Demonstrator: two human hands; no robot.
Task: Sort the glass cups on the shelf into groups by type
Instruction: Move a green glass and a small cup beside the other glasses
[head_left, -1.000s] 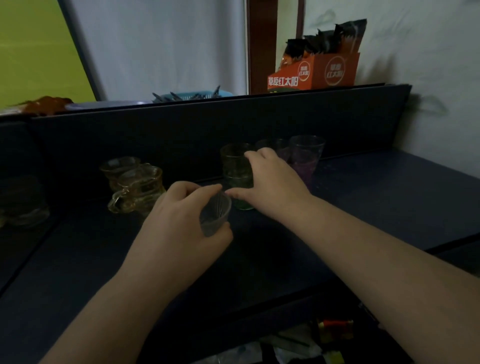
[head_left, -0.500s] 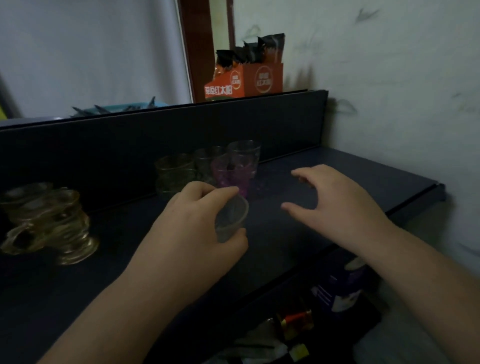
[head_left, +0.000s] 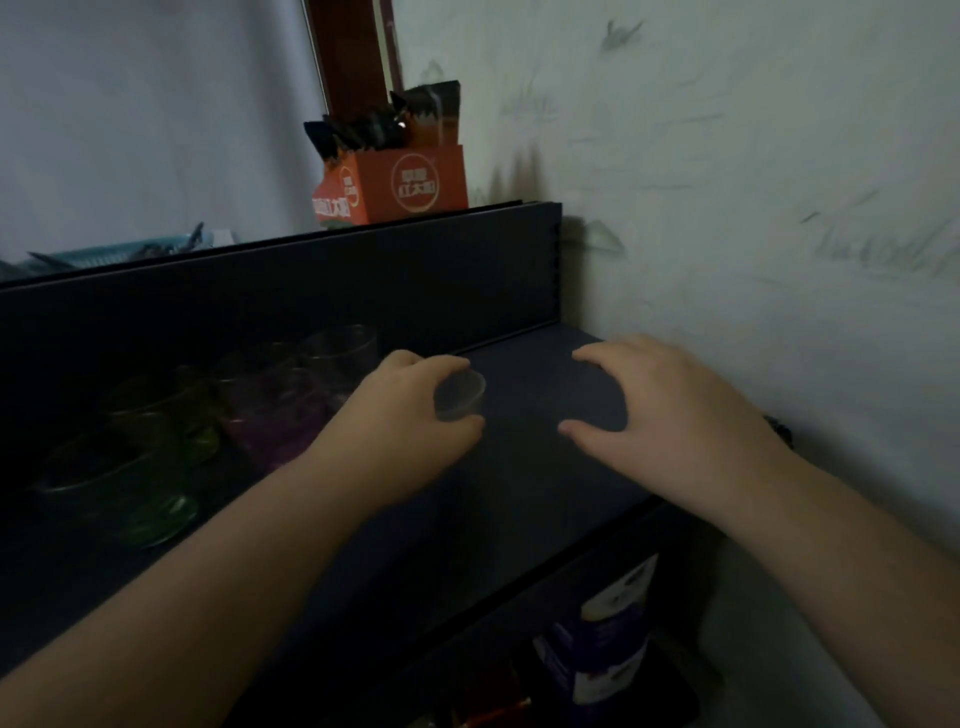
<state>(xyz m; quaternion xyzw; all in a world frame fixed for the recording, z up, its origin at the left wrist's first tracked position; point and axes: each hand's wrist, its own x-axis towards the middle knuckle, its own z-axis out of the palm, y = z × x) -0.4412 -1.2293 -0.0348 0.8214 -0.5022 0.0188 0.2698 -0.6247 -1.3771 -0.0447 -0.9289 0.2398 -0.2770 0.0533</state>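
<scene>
Fingers (head_left: 415, 364) of my left hand (head_left: 400, 415) curl over the top of a small clear glass cup (head_left: 460, 396), with my thumb wrapped under its near side, so I am pinching it between them. It is a short, plain tumbler, colourless and a little greyish in this dim light, its round rim tipped toward the right. I cannot tell whether its base touches the dark blue shelf (head_left: 519, 499) or hangs just above it; it sits over the right part of the shelf.

My right hand (head_left: 670, 415) hovers just beside the cup, palm down, fingers spread and loosely bent, thumb pointing toward the cup, holding nothing.

To the left of my left hand stand the other glasses, crowded together: a clear tumbler (head_left: 343, 353) at the back, a purple-tinted glass (head_left: 270, 415) in front of it, and green-tinted glasses (head_left: 161, 499) nearer the left edge. They are dim and partly blurred.

On the ledge above the shelf's back panel sits an orange box (head_left: 410, 187) with dark sachets sticking out. A scuffed pale wall (head_left: 727, 182) runs along the right.
</scene>
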